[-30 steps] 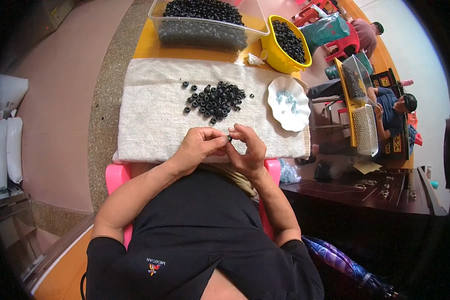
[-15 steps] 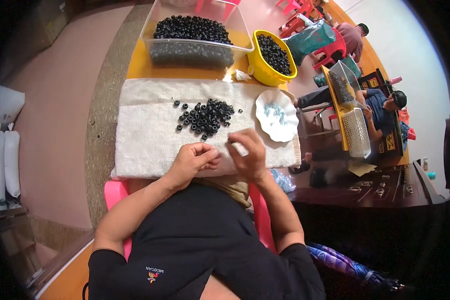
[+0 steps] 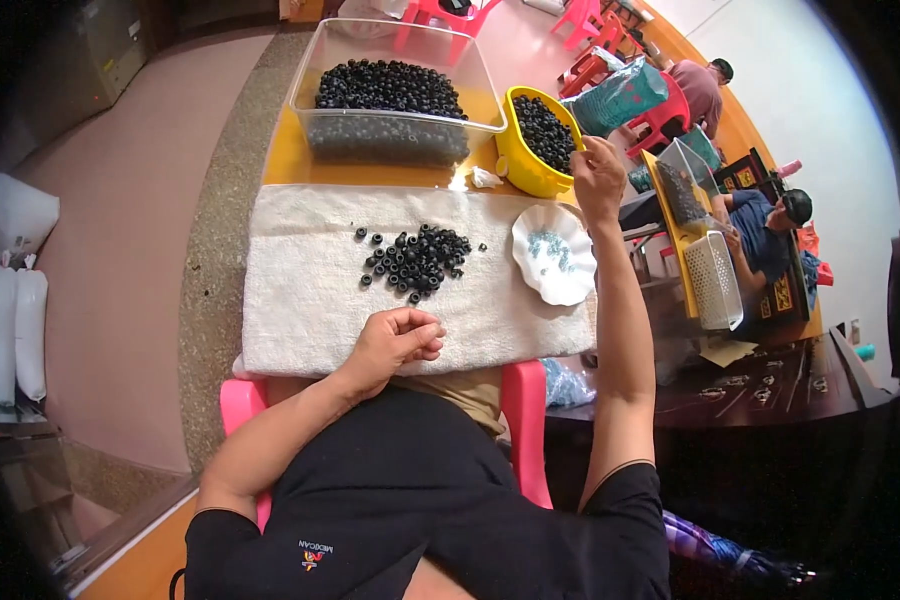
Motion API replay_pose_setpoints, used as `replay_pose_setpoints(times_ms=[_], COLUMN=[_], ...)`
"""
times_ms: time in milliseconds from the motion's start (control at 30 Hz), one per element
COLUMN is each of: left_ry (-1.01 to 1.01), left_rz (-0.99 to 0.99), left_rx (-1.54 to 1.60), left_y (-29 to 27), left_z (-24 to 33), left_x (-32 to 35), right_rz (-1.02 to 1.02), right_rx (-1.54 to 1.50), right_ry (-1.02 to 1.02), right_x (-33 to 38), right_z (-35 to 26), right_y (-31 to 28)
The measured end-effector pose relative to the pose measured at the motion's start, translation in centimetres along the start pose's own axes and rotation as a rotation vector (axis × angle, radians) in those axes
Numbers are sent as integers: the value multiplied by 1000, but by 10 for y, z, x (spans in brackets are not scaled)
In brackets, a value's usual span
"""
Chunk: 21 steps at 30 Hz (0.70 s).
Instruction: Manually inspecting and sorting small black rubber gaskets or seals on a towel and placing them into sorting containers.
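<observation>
My left hand (image 3: 400, 345) hovers low over the towel's near side, thumb and fingers pinched together; anything between them is too small to make out. My right hand (image 3: 598, 180) is stretched out to the right rim of a yellow tub (image 3: 532, 178) full of small black parts, its fingers curled together, and what they may hold is hidden. On the white towel (image 3: 300, 300) lies a loose pile of small black ring-shaped parts (image 3: 420, 258), just beyond my left hand. A white wavy-edged dish (image 3: 562, 288) with tiny pale-blue pieces stands at the towel's right.
Behind the towel, a clear plastic bin (image 3: 385, 135) holds many black parts on the yellow table. Crumpled white tissue (image 3: 484, 178) lies beside the tub. To the right, a person (image 3: 760, 230) sits at another table with a white basket (image 3: 713, 280). White sacks (image 3: 15, 320) stand far left.
My right hand has gone from beside my left hand, where it pinched a small dark part, out to the yellow tub's right rim. My left hand keeps its pinch above the towel.
</observation>
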<state>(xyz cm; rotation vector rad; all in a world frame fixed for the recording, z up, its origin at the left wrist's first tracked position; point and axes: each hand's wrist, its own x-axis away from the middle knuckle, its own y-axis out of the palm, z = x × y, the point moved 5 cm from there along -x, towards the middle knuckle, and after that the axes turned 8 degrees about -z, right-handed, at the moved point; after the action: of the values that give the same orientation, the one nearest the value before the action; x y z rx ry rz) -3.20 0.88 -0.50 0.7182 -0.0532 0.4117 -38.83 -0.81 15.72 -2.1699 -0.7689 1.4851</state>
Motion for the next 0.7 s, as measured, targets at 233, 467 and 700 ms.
replay_pose_setpoints(times_ms=[233,467,700], left_ry=[-16,-3,-9], left_rz=[3,-5,-9], left_rx=[9,-4,16], left_y=[-3,-3,-2], left_z=[2,1,1], left_x=[0,-1,0], right_rz=[-190,-717,-820], right_rx=[-278,-31,293], right_ry=[-32,46,36], right_x=[51,122,123], right_z=[-22,-85,-92], right_y=[12,47,66])
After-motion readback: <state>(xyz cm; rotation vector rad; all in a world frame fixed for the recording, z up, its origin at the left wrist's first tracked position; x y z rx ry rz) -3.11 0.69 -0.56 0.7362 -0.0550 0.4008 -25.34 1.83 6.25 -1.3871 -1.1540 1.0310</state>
